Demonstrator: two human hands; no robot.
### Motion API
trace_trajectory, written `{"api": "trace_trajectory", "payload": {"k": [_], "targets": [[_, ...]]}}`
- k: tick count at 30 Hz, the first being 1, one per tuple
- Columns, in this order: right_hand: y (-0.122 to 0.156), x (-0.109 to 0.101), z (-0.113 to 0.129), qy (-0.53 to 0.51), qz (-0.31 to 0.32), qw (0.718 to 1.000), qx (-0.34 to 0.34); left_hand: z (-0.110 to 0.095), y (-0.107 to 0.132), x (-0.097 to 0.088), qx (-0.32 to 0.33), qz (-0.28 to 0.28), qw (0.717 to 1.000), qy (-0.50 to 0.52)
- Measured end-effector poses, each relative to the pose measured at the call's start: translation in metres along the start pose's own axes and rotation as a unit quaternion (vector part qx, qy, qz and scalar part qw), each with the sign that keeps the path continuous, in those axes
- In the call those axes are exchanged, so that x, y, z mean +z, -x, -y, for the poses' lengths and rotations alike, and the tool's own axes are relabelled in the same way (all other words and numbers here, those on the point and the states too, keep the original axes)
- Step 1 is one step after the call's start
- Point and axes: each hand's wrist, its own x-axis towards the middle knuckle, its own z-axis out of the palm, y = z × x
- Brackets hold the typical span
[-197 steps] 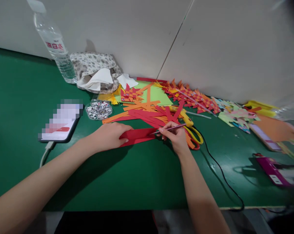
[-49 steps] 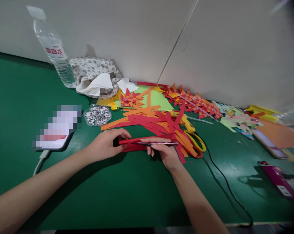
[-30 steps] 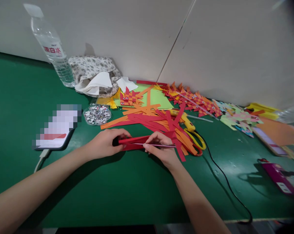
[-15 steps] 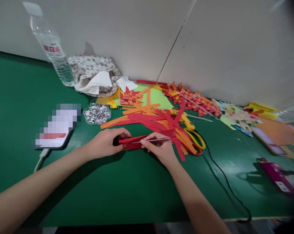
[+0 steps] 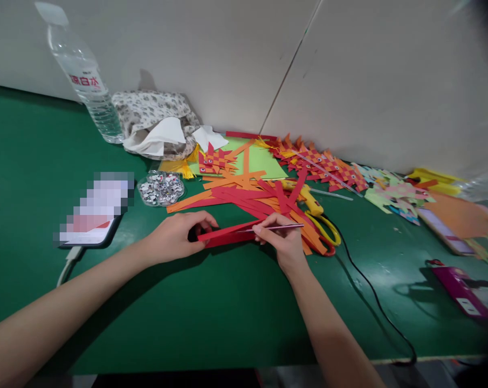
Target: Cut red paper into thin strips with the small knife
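My left hand pinches the left end of a folded red paper just above the green table. Two layers of the paper stand apart like a narrow V. In my right hand is a slim, pen-like craft knife, its thin blade pointing left between the layers. The fingers of my right hand also lie close to the paper's right end. Behind both hands lies a loose pile of red and orange paper strips.
A phone on a cable lies left, near a water bottle and a tissue bag. Googly eyes fill a small dish. Woven paper fish, a yellow glue gun, yellow-handled scissors and a purple box are right.
My right hand has slid to the right with the craft knife, along the folded paper. My left hand keeps its hold at the left end.
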Motion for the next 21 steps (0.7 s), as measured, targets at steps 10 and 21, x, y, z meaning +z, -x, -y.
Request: {"api": "trace_trajectory", "payload": {"k": [10,21], "targets": [[0.002,0.021,0.0,0.026,0.075,0.996,0.038,0.0,-0.001,0.001,0.008,-0.003,1.0,-0.013],[-0.011,-0.015,-0.001,0.021,-0.005,1.0,0.012,0.0,-0.002,-0.001,-0.004,0.008,1.0,0.003]]}}
